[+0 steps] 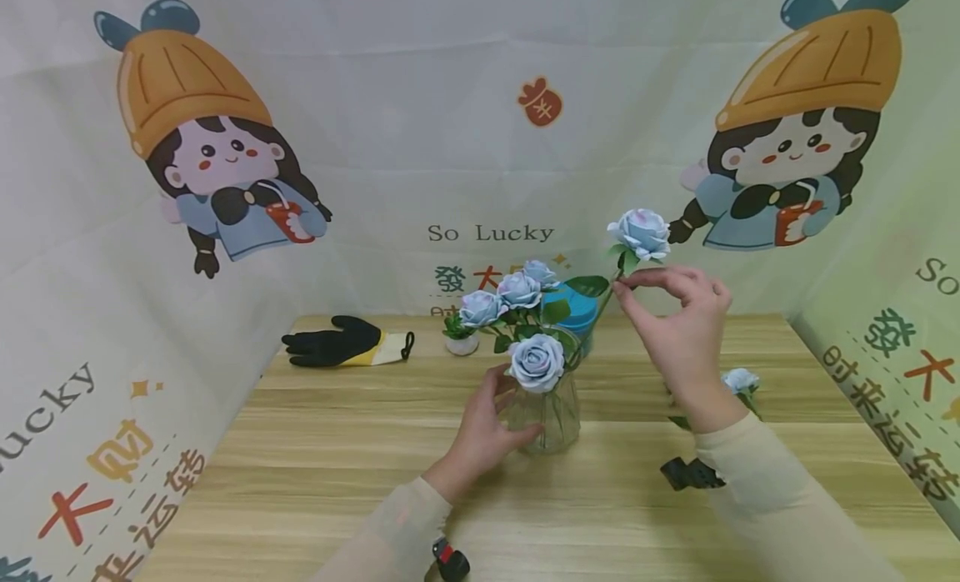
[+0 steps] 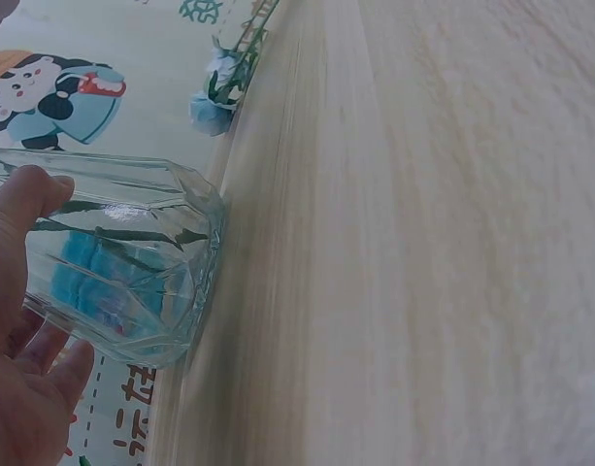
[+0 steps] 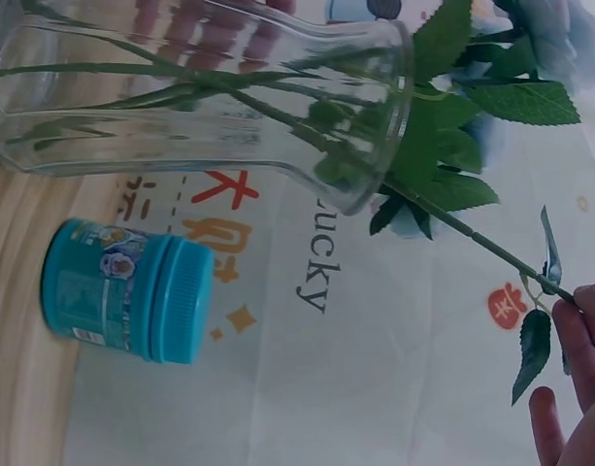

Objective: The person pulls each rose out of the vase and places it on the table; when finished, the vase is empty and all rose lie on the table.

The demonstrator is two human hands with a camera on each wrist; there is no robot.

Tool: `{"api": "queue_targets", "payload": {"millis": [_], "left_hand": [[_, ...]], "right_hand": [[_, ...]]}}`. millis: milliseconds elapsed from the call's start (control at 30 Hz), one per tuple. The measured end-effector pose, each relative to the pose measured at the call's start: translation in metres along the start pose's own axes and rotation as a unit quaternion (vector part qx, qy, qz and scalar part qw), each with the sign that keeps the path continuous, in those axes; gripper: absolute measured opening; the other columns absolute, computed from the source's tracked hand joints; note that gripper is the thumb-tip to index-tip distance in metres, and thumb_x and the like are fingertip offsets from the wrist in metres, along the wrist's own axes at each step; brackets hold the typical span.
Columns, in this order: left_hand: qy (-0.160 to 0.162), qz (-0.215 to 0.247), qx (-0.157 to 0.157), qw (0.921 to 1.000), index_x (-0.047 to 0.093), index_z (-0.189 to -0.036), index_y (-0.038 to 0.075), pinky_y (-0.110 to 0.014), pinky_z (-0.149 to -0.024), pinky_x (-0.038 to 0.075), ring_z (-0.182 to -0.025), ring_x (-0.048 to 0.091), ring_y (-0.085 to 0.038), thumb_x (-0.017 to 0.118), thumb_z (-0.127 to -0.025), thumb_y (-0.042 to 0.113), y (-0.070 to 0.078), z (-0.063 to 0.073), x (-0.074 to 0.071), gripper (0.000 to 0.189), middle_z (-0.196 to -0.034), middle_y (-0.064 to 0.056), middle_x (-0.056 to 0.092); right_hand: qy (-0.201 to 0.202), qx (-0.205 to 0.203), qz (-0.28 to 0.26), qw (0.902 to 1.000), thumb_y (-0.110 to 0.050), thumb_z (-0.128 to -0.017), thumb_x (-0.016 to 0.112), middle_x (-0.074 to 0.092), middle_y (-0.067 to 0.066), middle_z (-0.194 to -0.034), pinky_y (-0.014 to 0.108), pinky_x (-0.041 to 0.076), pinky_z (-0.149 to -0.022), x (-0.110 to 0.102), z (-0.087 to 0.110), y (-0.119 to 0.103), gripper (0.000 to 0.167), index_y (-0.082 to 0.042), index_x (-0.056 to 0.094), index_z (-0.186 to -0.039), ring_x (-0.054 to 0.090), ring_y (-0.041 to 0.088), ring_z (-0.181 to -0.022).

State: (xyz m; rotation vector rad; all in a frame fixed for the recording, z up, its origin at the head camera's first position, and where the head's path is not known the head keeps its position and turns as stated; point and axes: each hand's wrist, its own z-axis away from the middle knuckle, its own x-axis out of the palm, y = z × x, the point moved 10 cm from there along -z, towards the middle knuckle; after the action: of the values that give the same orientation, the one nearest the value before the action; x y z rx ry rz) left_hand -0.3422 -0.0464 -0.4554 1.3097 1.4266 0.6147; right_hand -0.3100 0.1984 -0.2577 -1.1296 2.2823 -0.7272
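Observation:
A clear glass vase stands on the wooden table and holds several light blue artificial roses with green leaves. My left hand grips the vase's side, its thumb on the near face and the other fingers round the opposite side. Up and to the right, my right hand pinches the stem of another blue rose just below the bloom. That stem slants down through the vase's mouth, and its lower part shows inside the glass.
Behind the vase stands a blue lidded jar. To its left are a small potted plant and a black glove with a yellow and white cuff. Another blue rose lies on the table beyond my right forearm. Printed cloth surrounds the table.

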Motion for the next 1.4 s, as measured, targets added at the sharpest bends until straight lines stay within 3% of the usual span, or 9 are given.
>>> {"api": "queue_targets", "payload": {"millis": [167, 533, 700, 1067, 1233, 1400], "left_hand": [[-0.003, 0.001, -0.003, 1.0000, 0.040, -0.149, 0.008, -0.044, -0.113, 0.049, -0.135, 0.056, -0.032, 0.091, -0.075, 0.007, 0.000, 0.001, 0.001, 0.090, -0.143, -0.016, 0.055], [-0.005, -0.003, -0.011, 0.9999, 0.039, -0.150, 0.008, -0.044, -0.113, 0.049, -0.135, 0.056, -0.033, 0.091, -0.076, 0.010, -0.004, 0.001, 0.002, 0.091, -0.146, -0.015, 0.054], [-0.006, 0.001, -0.012, 0.9999, 0.038, -0.151, 0.006, -0.046, -0.112, 0.049, -0.136, 0.056, -0.034, 0.091, -0.076, 0.010, -0.004, 0.002, 0.002, 0.092, -0.146, -0.017, 0.053], [-0.010, 0.004, -0.020, 0.9997, 0.036, -0.152, 0.006, -0.048, -0.113, 0.048, -0.137, 0.054, -0.036, 0.090, -0.078, 0.012, -0.004, 0.003, 0.001, 0.092, -0.148, -0.018, 0.051], [-0.012, 0.001, -0.021, 0.9997, 0.036, -0.152, 0.007, -0.047, -0.114, 0.048, -0.138, 0.054, -0.035, 0.090, -0.078, 0.012, -0.004, 0.003, 0.002, 0.092, -0.149, -0.017, 0.051], [-0.012, 0.001, -0.021, 0.9997, 0.036, -0.152, 0.007, -0.046, -0.114, 0.048, -0.138, 0.053, -0.034, 0.090, -0.078, 0.011, -0.003, 0.002, 0.001, 0.092, -0.149, -0.016, 0.050]], "right_hand": [[-0.001, 0.009, -0.031, 0.9995, -0.011, -0.085, 0.086, 0.078, 0.000, -0.090, 0.027, 0.038, -0.094, -0.007, -0.006, -0.006, 0.011, -0.005, 0.081, -0.092, 0.058, 0.001, -0.094], [0.022, 0.006, -0.052, 0.9984, -0.008, -0.086, 0.083, 0.069, -0.027, -0.084, 0.023, 0.039, -0.077, -0.027, -0.017, -0.011, 0.011, 0.000, 0.079, -0.093, 0.063, 0.000, -0.086], [0.049, 0.014, -0.078, 0.9956, -0.008, -0.088, 0.081, 0.072, -0.024, -0.084, 0.023, 0.041, -0.075, -0.041, -0.024, -0.012, 0.013, 0.003, 0.078, -0.094, 0.064, 0.001, -0.084], [0.071, 0.018, -0.105, 0.9918, -0.004, -0.086, 0.081, 0.075, -0.016, -0.086, 0.023, 0.044, -0.073, -0.069, -0.030, -0.016, 0.012, 0.003, 0.078, -0.096, 0.065, 0.004, -0.080], [0.045, 0.023, -0.092, 0.9945, -0.005, -0.088, 0.080, 0.076, -0.010, -0.088, 0.023, 0.046, -0.074, -0.075, -0.028, -0.012, 0.010, 0.001, 0.078, -0.096, 0.063, 0.008, -0.080], [-0.011, 0.054, -0.028, 0.9981, -0.010, -0.089, 0.081, 0.073, -0.019, -0.090, 0.021, 0.045, -0.075, -0.069, -0.018, 0.007, 0.015, 0.000, 0.078, -0.100, 0.060, 0.007, -0.079]]}}
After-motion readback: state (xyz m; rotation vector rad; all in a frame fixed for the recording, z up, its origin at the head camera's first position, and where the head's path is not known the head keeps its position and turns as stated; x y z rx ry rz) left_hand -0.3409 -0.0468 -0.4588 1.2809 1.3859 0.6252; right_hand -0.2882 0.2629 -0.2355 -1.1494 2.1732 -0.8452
